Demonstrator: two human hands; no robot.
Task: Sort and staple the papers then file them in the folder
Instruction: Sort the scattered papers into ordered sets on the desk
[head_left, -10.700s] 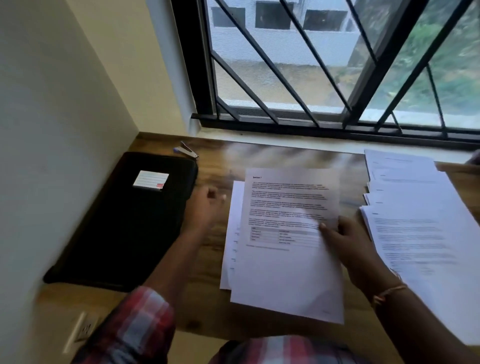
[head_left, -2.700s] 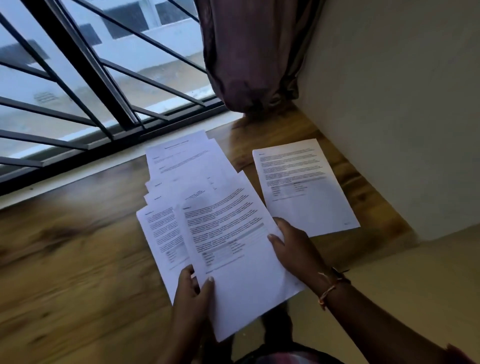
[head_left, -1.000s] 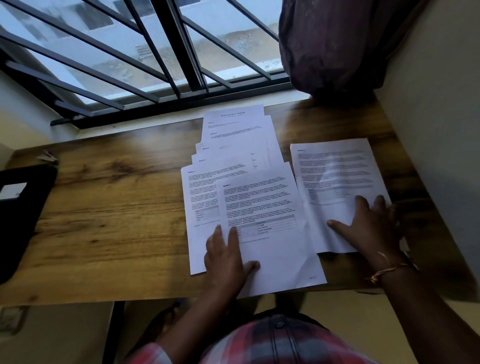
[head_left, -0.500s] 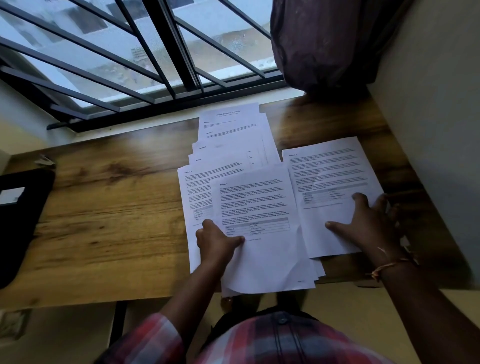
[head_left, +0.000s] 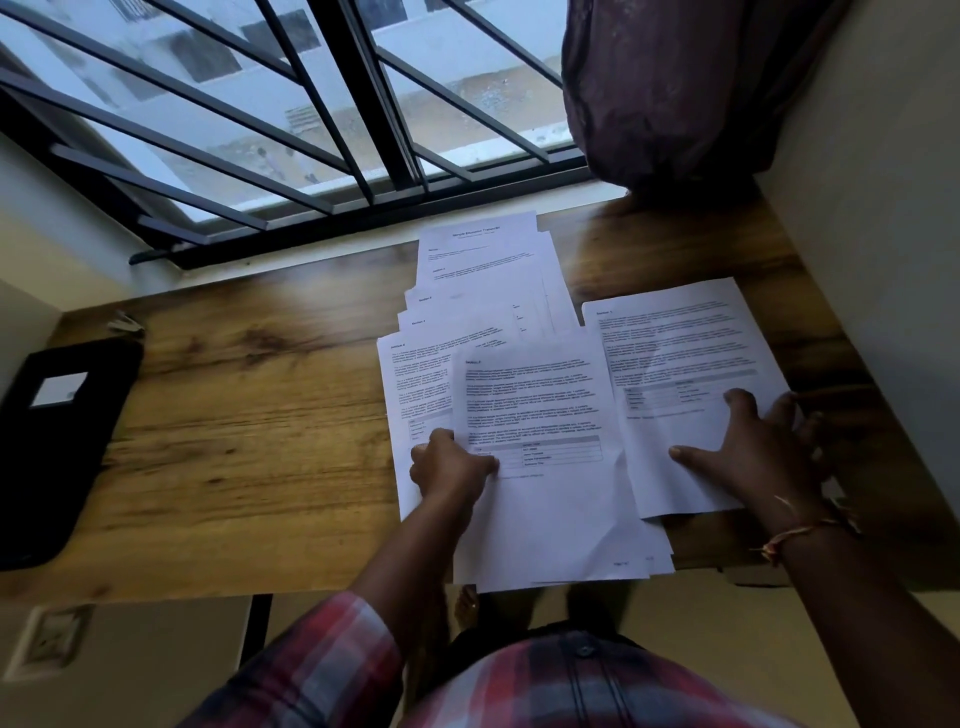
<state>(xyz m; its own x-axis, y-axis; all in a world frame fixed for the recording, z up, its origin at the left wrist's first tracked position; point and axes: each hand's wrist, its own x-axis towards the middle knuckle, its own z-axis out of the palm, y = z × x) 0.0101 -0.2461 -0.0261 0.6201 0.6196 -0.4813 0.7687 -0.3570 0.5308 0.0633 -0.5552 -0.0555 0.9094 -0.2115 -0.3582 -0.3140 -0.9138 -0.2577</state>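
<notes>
Desk (head_left: 249, 441) open leftward to folder (head_left: 57, 441); my left hand (head_left: 452, 467) pinches front sheet's (head_left: 545, 405) edge, right hand (head_left: 753, 457) flat on right sheet (head_left: 685, 343).

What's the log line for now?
stage: sorting | left hand: pinches top white paper sheet | right hand: flat on separate white paper sheet | black folder: untouched
</notes>
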